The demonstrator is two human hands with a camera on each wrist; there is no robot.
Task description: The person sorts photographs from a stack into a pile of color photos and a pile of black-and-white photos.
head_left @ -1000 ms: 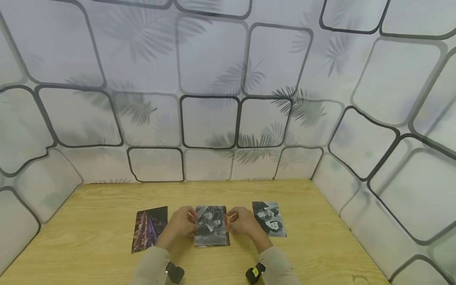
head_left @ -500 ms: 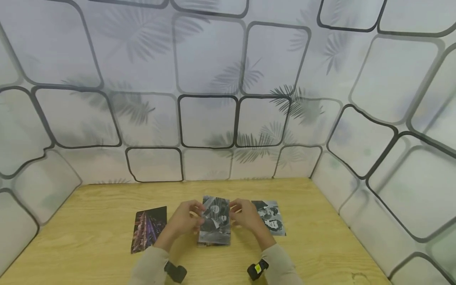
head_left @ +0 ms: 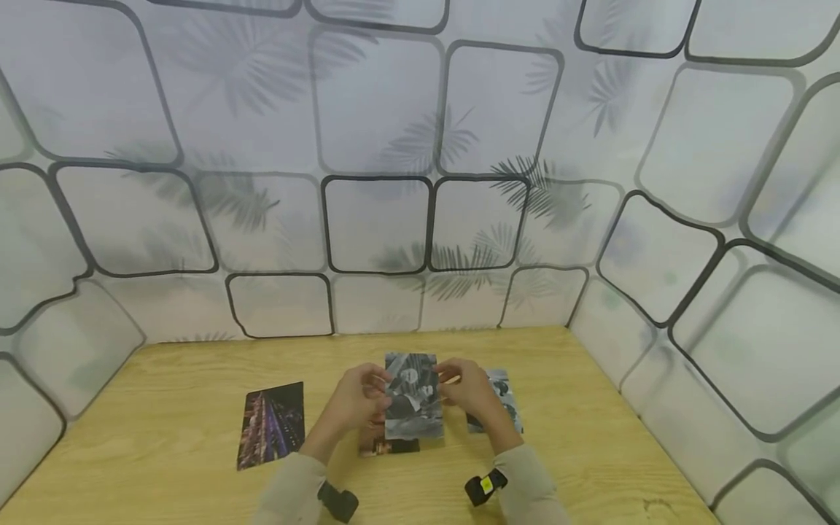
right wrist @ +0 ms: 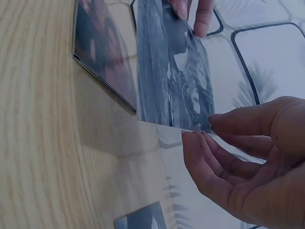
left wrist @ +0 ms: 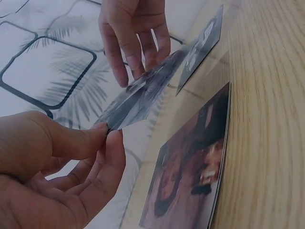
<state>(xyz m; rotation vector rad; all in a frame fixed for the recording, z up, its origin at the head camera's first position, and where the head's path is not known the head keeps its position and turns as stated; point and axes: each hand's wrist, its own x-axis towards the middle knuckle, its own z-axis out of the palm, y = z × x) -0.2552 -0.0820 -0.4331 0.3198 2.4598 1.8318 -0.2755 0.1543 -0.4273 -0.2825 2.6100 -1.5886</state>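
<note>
A black-and-white photo print [head_left: 413,401] is held above the table between both hands. My left hand [head_left: 359,397] pinches its left edge between thumb and fingers, as the left wrist view shows. On the opposite edge, my right hand [head_left: 467,390] pinches the print with thumb and fingertips. Below it lies a small stack of colour photos [left wrist: 190,167], partly covered by the raised print in the head view. The stack's layered edges show in the right wrist view.
To the left lies a colour photo of purple and gold lights [head_left: 272,426]. Another black-and-white photo [head_left: 504,397] lies at the right, partly behind the right hand. The wooden table [head_left: 558,467] meets a patterned wall covering [head_left: 380,226] at the back and sides.
Both hands have lifted the black-and-white print off the stack and carried it up and to the right. The colour photo beneath has come into view.
</note>
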